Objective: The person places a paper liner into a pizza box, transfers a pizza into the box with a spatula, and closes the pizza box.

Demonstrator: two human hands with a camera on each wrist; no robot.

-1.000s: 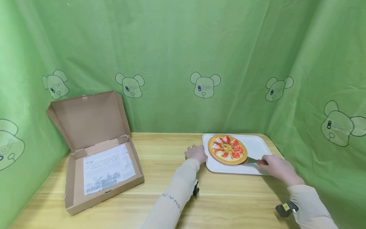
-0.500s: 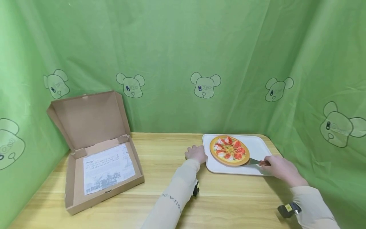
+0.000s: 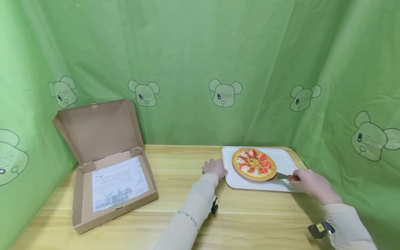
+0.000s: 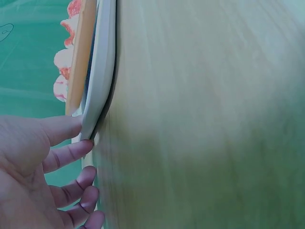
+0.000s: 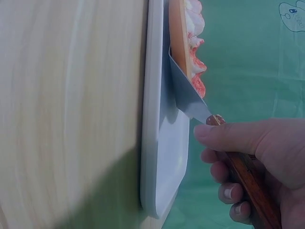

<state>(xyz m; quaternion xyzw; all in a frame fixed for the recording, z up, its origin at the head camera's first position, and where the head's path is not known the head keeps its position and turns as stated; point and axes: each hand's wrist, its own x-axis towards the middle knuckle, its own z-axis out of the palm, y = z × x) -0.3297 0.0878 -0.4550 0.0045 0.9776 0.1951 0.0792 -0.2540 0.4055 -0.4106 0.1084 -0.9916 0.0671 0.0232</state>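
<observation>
On a white tray (image 3: 285, 159) at the back right lies a round pizza (image 3: 254, 164) with red and white toppings. My right hand (image 3: 314, 184) grips the wooden handle of a spatula (image 5: 188, 98), fingers wrapped round it. In the right wrist view the metal blade slants down against the pizza's underside, its front part hidden beneath the crust. At the tray's left edge, my left hand (image 3: 214, 168) pinches the rim between thumb and index finger, as the left wrist view shows. Its other fingers (image 4: 78, 188) are bent and hold nothing.
An open cardboard pizza box (image 3: 115, 211) stands on the left of the wooden table (image 3: 175, 173), its lid (image 3: 100, 130) raised and a printed sheet (image 3: 120, 182) lying inside. Green curtains (image 3: 181, 52) with bear-head drawings surround the table at the back and sides.
The pizza has slid a little to the right on the tray. My right hand and the spatula have also moved slightly right, while my left hand has stayed at the tray's rim.
</observation>
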